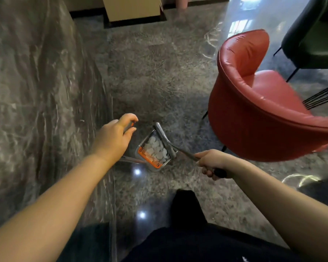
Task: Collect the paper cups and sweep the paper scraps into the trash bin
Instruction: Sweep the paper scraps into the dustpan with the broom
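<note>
1. A person stands on a grey speckled floor [159, 63] and looks down at both bare arms. The view is slightly blurred.
2. The left hand [115, 137] is curled round the upright handle of a long-handled dustpan [153, 150], gripping it near the top.
3. The dustpan sits on the floor between the hands. It is a clear tray with an orange comb edge on its near side.
4. Pale round paper scraps [156, 148] lie piled inside the dustpan.
5. The right hand [211, 162] is wrapped round the dark grip of a broom [166, 140]. The broom's grey head rests across the right side of the dustpan.
6. A red tub chair [263, 103] stands just to the right. A dark marble wall runs along the left.
7. No paper cups or trash bin can be made out.
8. The scraps look very light and loose, so a draught or a tilt could likely spill them. The pan is probably best carried level by its stiff handle.
</note>
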Available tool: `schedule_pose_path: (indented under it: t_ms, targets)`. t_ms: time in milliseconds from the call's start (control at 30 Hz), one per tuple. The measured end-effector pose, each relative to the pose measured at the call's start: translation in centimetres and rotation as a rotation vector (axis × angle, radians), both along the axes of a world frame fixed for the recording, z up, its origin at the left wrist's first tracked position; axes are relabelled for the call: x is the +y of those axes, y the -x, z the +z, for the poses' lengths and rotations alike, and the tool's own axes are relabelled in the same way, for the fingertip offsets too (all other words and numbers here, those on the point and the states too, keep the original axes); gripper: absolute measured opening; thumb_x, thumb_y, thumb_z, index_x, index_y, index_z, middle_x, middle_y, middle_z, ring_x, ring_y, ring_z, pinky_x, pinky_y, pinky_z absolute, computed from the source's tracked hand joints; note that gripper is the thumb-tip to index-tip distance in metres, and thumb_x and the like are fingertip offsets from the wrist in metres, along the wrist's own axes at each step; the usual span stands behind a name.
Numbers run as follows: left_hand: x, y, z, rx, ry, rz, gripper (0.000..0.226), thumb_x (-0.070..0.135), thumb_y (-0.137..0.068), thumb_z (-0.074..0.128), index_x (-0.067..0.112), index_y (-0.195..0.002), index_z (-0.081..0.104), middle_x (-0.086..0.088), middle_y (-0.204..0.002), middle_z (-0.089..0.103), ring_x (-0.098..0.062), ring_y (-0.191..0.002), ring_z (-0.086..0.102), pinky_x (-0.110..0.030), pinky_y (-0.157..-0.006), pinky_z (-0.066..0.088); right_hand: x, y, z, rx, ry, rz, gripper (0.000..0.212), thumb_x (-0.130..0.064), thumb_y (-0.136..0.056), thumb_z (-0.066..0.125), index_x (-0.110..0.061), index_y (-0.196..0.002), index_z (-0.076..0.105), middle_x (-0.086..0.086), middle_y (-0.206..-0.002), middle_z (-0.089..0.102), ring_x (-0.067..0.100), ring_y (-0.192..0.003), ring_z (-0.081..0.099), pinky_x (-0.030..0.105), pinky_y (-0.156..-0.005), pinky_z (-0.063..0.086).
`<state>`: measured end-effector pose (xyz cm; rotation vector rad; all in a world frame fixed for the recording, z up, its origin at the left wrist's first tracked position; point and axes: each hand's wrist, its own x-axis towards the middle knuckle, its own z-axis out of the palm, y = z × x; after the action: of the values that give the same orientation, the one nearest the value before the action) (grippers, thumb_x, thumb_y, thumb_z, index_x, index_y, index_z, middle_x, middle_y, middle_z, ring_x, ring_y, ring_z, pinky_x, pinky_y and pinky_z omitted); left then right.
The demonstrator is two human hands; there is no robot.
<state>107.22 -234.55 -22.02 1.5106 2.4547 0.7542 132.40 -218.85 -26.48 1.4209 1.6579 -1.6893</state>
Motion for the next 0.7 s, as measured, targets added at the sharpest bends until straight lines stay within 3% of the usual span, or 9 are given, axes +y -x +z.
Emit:
schedule_pose_path:
  t_ms: [100, 300, 400, 467, 567, 700]
  targets:
    - [6.0, 3.9, 0.4, 0.014, -0.005, 0.014, 0.024, 0.027, -0.092, 0.061, 0.038, -0.109, 0.049, -0.012, -0.09, 0.066, -0.036, -0.08, 0.062, -0.043, -0.065, 0.051, 6.3, 4.1, 0.3, 0.022, 0.017, -0.01, 0.043, -0.004, -0.095, 0.036, -0.023, -0.13, 0.052, 0.005, -0.058, 0.042, 0.011, -0.04, 0.036, 0.02, -0.041, 0.026]
    - [16.5, 11.8, 1.0, 0.013, -0.02, 0.033, 0.024, 0.027, -0.091, 0.062, 0.039, -0.108, 0.049, -0.01, -0.085, 0.064, -0.033, -0.076, 0.06, -0.041, -0.063, 0.051, 17.2, 12.0, 0.4, 0.013, -0.013, -0.035, 0.037, -0.005, -0.095, 0.04, -0.018, -0.127, 0.055, 0.003, -0.052, 0.042, 0.009, -0.035, 0.037, 0.015, -0.037, 0.029]
    - [21.7, 16.5, 0.7, 0.033, -0.027, 0.021, 0.024, 0.027, -0.091, 0.062, 0.038, -0.108, 0.05, -0.009, -0.086, 0.065, -0.033, -0.076, 0.06, -0.035, -0.061, 0.046, 22.2, 16.3, -0.2, 0.018, 0.012, -0.067, 0.035, -0.006, -0.095, 0.039, -0.033, -0.113, 0.054, -0.001, -0.046, 0.045, 0.007, -0.032, 0.038, 0.012, -0.039, 0.029]
    - [25.4, 20.1, 0.4, 0.044, -0.019, -0.001, 0.024, 0.027, -0.091, 0.061, 0.038, -0.109, 0.05, -0.009, -0.086, 0.064, -0.033, -0.076, 0.06, -0.034, -0.06, 0.044, 25.6, 19.3, -0.7, 0.018, 0.017, -0.057, 0.031, -0.006, -0.093, 0.039, -0.031, -0.105, 0.054, 0.0, -0.048, 0.046, 0.007, -0.032, 0.039, 0.013, -0.04, 0.03]
    - [31.3, 25.5, 0.2, 0.016, -0.007, -0.044, 0.024, 0.028, -0.092, 0.06, 0.04, -0.109, 0.049, -0.008, -0.091, 0.066, -0.032, -0.081, 0.061, -0.039, -0.066, 0.05, 30.6, 23.9, -1.1, 0.019, 0.014, -0.058, 0.039, -0.004, -0.09, 0.038, -0.025, -0.113, 0.062, 0.002, -0.051, 0.045, 0.008, -0.032, 0.041, 0.015, -0.038, 0.031]
    - [39.3, 32.3, 0.5, 0.035, -0.008, -0.096, 0.025, 0.028, -0.091, 0.061, 0.041, -0.109, 0.05, -0.008, -0.094, 0.067, -0.032, -0.083, 0.062, -0.038, -0.069, 0.051, 36.5, 29.8, -1.0, 0.017, -0.01, -0.1, 0.045, -0.004, -0.092, 0.04, -0.027, -0.127, 0.056, 0.003, -0.051, 0.046, 0.009, -0.033, 0.042, 0.015, -0.036, 0.033]
